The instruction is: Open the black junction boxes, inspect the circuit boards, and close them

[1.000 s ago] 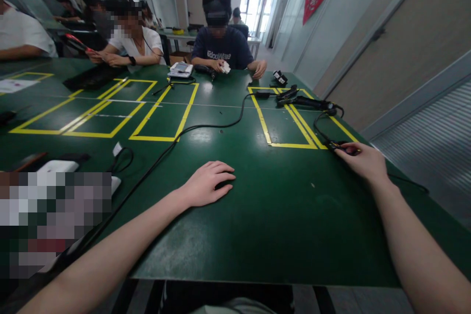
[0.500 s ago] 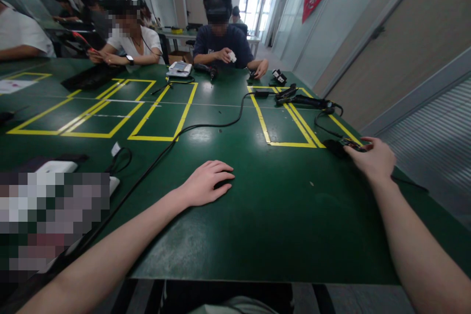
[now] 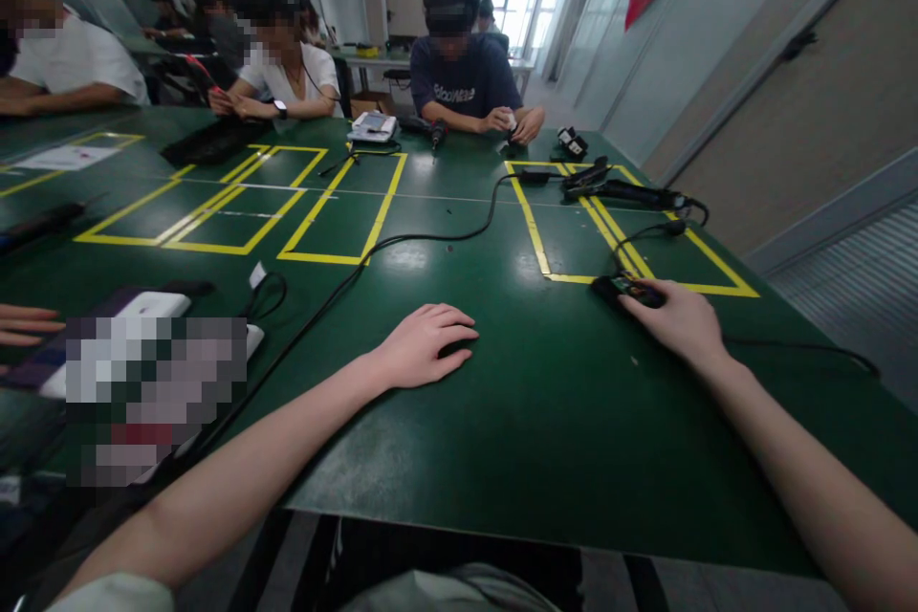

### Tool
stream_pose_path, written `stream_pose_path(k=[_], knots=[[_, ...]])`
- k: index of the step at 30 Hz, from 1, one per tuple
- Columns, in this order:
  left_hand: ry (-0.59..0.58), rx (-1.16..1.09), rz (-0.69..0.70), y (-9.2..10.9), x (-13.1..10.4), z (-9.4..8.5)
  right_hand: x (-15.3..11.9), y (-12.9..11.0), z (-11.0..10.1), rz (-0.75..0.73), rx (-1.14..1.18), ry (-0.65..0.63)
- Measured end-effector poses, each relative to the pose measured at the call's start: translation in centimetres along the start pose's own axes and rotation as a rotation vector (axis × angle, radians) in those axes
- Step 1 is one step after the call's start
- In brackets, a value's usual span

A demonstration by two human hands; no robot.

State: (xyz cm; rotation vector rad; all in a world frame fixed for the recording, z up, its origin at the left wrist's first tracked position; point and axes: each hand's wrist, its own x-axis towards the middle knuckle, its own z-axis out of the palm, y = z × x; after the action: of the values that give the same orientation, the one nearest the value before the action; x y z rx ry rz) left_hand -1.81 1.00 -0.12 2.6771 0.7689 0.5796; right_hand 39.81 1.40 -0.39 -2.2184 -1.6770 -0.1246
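My left hand [image 3: 428,346] lies on the green table [image 3: 531,440], fingers stretched out and nothing in it. Over to the right, my right hand [image 3: 681,320] grips a small black device with an exposed circuit board [image 3: 631,289]. My fingers cover part of this device, so its exact kind is unclear. A thin black cable [image 3: 618,253] runs from near it toward a long black tool-like object [image 3: 623,191] farther back. Another black cord [image 3: 803,344] trails off to the right of my hand.
A long black cable [image 3: 430,237] crosses the table to a black inline box [image 3: 535,177]. Yellow tape [image 3: 322,258] outlines rectangles. Pixelated items and a white device [image 3: 162,306] lie at left, near another person's hand [image 3: 25,325]. Across sits a co-worker [image 3: 459,76] holding small parts.
My right hand has moved left with the black device, onto the table nearer the tape. My left hand stays flat. The view has shifted, and the co-worker opposite has brought both hands together.
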Motion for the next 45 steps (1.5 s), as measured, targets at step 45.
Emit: stream_pose_path(k=[45], knots=[[0.078, -0.166, -0.114, -0.7, 0.1, -0.4, -8.6, -15.0, 1.4, -0.881, 0.673, -0.168]])
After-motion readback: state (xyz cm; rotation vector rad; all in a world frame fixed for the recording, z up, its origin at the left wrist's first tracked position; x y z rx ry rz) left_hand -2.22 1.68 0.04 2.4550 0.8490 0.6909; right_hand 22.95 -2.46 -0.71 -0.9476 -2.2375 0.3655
